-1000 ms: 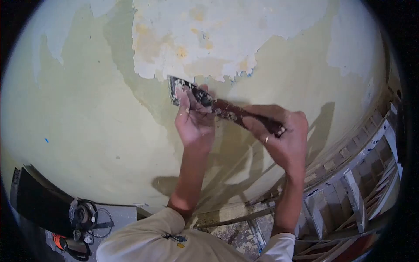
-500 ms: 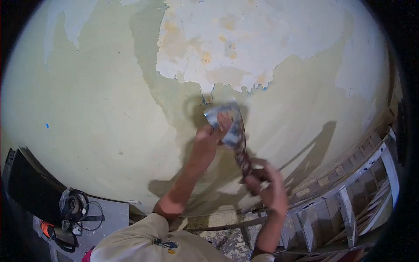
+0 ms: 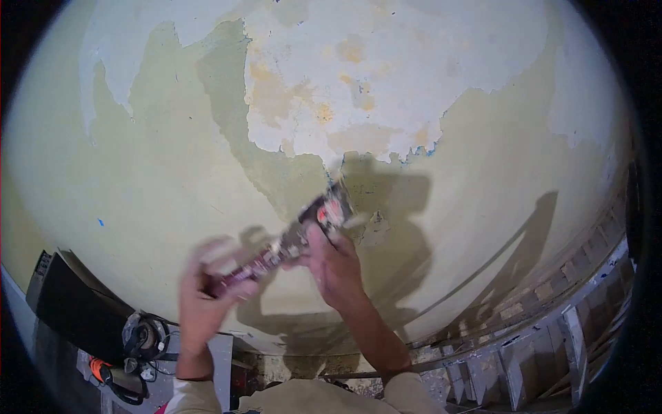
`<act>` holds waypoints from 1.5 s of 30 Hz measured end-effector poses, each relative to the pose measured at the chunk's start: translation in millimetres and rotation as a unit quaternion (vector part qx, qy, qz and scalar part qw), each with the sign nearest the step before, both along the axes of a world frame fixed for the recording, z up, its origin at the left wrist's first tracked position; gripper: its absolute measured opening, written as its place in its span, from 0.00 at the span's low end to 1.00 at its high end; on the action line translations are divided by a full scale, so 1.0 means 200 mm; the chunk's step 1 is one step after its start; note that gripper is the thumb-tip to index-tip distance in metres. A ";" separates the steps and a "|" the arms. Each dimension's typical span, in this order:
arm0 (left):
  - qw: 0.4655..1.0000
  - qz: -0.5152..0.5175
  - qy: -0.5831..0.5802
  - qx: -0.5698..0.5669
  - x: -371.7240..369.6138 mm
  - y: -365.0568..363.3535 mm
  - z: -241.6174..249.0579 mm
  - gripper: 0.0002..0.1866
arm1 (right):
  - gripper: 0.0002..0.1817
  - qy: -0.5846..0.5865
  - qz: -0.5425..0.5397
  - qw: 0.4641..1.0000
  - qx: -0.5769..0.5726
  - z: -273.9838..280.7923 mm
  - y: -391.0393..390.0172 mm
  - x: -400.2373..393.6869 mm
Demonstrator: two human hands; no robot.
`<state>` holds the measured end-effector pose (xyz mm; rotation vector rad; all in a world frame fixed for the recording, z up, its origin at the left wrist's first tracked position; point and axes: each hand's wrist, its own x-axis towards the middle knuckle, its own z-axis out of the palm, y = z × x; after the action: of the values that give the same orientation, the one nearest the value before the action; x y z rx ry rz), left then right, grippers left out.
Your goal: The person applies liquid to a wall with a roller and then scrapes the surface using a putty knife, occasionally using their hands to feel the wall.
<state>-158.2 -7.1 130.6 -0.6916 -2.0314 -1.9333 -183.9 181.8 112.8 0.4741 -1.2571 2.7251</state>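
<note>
A paint-spattered putty knife (image 3: 279, 250) with a dark reddish handle slants up to the right in front of the wall (image 3: 165, 186). My left hand (image 3: 207, 283) grips the lower end of its handle; those fingers are blurred by motion. Near the blade end, my right hand (image 3: 336, 268) holds the tool between thumb and fingers. The blade is smeared and tilted, so its edge is hard to make out. Just above it is the ragged lower border of a bare whitish patch (image 3: 393, 90), where the pale green paint has come off.
A grey surface (image 3: 219, 355) at lower left bears a coiled black cable (image 3: 146, 338) and an orange-and-black item (image 3: 103, 372). A black panel (image 3: 79, 300) leans behind them. A curved band of wooden slats (image 3: 510, 369) runs along the lower right. Shadows fall across the wall.
The putty knife has turned from leaning left to leaning right. My left hand has gone from the blade to the handle, my right hand from the handle to near the blade.
</note>
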 end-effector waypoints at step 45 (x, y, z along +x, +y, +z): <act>0.818 -0.369 0.348 0.272 -0.17 0.27 0.67 0.20 | 0.18 0.160 0.115 0.944 -0.266 0.27 -0.13 -0.18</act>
<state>-191.9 46.2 264.7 -1.8469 -0.7357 -1.9840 -220.5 155.7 166.4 0.9848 -0.3805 2.8453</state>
